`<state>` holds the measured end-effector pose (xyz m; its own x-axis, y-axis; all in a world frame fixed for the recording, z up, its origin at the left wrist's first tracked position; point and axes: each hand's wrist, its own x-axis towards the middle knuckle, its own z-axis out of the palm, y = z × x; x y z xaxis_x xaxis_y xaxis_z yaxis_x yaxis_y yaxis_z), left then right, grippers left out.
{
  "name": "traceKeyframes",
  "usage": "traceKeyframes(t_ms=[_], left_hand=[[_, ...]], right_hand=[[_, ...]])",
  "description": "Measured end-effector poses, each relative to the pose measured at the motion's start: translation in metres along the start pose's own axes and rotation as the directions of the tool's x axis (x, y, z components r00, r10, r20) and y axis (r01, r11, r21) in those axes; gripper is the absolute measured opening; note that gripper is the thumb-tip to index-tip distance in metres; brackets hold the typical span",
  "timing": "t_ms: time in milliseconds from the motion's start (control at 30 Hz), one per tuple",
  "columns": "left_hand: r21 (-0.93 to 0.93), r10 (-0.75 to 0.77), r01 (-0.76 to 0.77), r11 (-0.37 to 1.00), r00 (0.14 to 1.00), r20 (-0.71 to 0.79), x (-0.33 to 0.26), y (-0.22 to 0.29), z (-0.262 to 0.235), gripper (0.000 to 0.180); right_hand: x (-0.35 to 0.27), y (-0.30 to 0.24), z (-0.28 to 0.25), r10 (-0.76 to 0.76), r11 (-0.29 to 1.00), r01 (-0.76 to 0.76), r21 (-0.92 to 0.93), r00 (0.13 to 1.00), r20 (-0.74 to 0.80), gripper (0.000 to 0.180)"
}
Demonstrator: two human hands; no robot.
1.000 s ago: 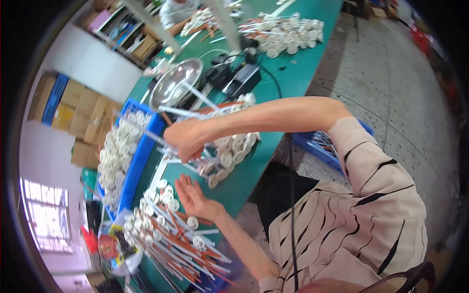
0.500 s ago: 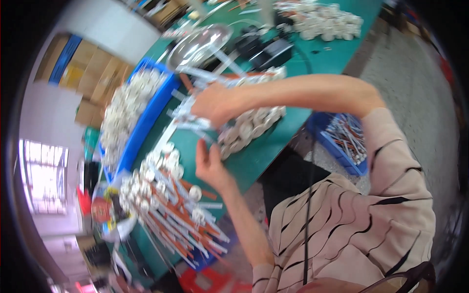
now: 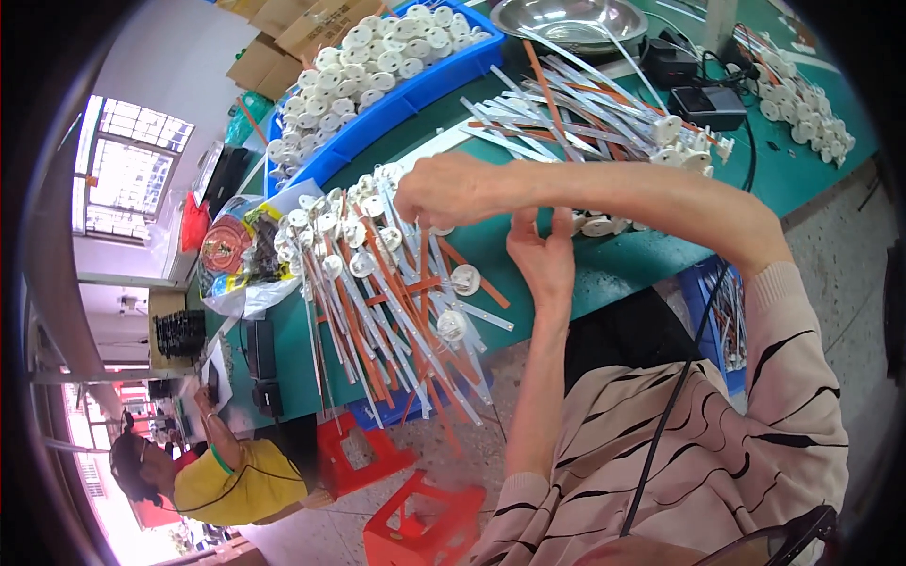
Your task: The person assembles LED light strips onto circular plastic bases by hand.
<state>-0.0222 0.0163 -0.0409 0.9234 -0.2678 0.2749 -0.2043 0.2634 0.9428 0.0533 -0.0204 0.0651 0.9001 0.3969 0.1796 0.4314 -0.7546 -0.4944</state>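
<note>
Grips thin strips [image 3: 424, 247] in the clenched right hand [image 3: 444, 189] over mid-table; cannot tell the left hand's [image 3: 543, 259] grip. Shows a big capped pile [image 3: 377, 302] done near left; leaves loose strips [image 3: 576, 108] far right and a full cap bin [image 3: 396, 118] far left.

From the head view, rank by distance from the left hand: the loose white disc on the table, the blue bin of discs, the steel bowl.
From the left hand:
1. Loose white disc, just beside it on the green table.
2. Blue bin, farther, at the table's far side.
3. Steel bowl, farthest, top edge.

Strip pile [image 3: 387, 302] on table [image 3: 604, 264]; disc bin [image 3: 377, 75] behind.
</note>
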Motion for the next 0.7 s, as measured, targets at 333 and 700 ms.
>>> traceKeyframes(t_ms=[333, 700], left_hand=[[0.022, -0.113, 0.112, 0.993, 0.989, 0.091, -0.003, 0.0, -0.009, 0.026], [0.103, -0.015, 0.015, 0.995, 1.0, 0.007, 0.0, 0.001, -0.003, 0.034]], right_hand=[[0.075, 0.014, 0.068, -0.223, 0.958, 0.152, -0.242, 0.928, -0.299, 0.01], [0.053, 0.029, 0.038, -0.331, 0.943, 0.307, -0.13, 0.907, -0.259, 0.008]])
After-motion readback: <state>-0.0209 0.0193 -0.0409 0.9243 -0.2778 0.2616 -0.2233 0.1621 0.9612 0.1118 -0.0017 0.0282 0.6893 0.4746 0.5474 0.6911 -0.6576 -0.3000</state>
